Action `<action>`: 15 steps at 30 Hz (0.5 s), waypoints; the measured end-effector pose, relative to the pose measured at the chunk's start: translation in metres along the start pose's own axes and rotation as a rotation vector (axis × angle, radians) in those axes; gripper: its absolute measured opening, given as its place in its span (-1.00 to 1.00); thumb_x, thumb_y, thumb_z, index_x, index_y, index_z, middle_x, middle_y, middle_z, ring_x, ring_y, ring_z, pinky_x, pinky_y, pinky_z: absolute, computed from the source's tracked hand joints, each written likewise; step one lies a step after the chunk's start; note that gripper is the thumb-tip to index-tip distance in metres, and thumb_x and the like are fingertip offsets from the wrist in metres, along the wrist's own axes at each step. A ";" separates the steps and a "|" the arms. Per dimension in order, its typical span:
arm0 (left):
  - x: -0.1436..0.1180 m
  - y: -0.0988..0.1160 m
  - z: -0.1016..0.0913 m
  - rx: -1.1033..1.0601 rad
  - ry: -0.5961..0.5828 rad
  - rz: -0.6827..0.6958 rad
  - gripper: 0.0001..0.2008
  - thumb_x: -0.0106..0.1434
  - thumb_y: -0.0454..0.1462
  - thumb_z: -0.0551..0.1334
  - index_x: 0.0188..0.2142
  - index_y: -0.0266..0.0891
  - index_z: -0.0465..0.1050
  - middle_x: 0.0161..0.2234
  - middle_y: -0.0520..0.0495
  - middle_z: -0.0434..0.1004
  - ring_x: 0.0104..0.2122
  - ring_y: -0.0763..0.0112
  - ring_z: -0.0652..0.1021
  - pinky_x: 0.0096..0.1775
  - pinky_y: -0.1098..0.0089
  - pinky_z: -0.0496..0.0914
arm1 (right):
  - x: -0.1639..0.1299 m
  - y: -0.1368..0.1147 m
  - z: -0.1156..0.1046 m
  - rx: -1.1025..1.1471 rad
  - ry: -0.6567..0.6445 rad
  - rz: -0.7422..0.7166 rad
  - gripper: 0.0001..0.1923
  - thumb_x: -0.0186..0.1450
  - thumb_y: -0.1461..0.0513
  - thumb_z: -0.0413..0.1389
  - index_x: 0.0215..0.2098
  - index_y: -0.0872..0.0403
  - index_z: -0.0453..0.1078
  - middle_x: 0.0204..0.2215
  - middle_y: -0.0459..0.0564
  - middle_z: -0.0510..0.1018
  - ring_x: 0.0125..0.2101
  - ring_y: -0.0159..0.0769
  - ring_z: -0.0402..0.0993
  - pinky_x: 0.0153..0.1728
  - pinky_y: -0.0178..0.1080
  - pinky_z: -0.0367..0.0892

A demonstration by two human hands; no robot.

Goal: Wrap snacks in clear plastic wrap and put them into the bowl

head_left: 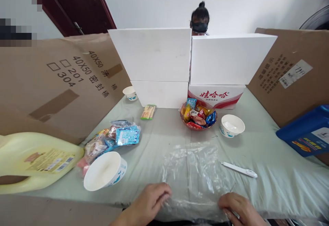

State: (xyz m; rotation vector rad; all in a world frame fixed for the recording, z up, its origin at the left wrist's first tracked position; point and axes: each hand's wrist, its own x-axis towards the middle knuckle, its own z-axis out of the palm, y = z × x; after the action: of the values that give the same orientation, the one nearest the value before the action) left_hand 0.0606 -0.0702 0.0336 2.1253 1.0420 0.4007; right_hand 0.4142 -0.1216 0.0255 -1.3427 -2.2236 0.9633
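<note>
A clear plastic bag (pixel 192 171) lies flattened on the table's near edge. My left hand (pixel 150 200) pinches its near left corner, fingers closed. At the near right corner my right hand (pixel 240 207) is closed on the same bag. To the right of the bag lies a white utility knife (pixel 239 169). Beyond it stands a white paper bowl (pixel 232 126) with a blue pattern. A reddish bowl (pixel 183 116) full of wrapped snacks sits beyond the bag. Left of my left hand is a larger tilted paper bowl (pixel 105 171).
Wrapped snacks (pixel 113 138) are heaped at left, near a yellow jug (pixel 43 161). A snack packet (pixel 148 112) and small bowl (pixel 130 93) lie farther back. White boxes (pixel 159 58) and cardboard (pixel 77 82) wall the table. A blue jug (pixel 308 130) stands right; a person (pixel 200 17) sits behind.
</note>
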 end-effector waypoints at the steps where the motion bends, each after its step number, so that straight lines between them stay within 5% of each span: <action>1: 0.004 0.001 -0.003 -0.041 0.041 -0.072 -0.77 0.38 -0.23 0.00 -0.25 -0.16 0.41 -0.38 0.01 0.55 -0.40 0.42 0.55 -0.27 0.46 0.43 | 0.003 -0.002 0.000 0.055 0.007 0.047 -0.76 0.40 0.17 -0.08 -0.22 -0.06 0.43 -0.32 -0.04 0.59 -0.28 -0.27 0.54 -0.24 -0.24 0.46; 9: 0.048 -0.015 -0.010 0.039 0.369 -0.424 -0.80 0.33 -0.21 0.03 -0.21 -0.18 0.40 -0.45 0.04 0.53 -0.44 0.36 0.54 -0.35 0.43 0.36 | 0.060 0.020 0.003 0.168 0.371 0.301 -0.65 0.34 0.05 -0.06 -0.01 0.02 0.31 -0.38 -0.05 0.55 -0.43 -0.27 0.50 -0.33 -0.22 0.43; 15: 0.080 -0.023 0.003 0.346 0.403 -0.606 -0.83 0.35 -0.27 0.09 -0.10 -0.18 0.37 -0.39 -0.01 0.60 -0.36 0.32 0.60 -0.33 0.42 0.32 | 0.095 0.030 0.007 -0.241 0.443 0.426 -0.57 0.38 0.13 -0.17 0.15 0.12 0.17 -0.26 0.08 0.58 -0.29 -0.11 0.56 -0.28 -0.11 0.39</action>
State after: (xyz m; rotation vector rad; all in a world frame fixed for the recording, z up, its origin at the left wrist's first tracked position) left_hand 0.0995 0.0000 0.0124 1.9142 2.0361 0.3713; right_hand 0.3830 -0.0311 -0.0041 -1.9708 -1.7903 0.4564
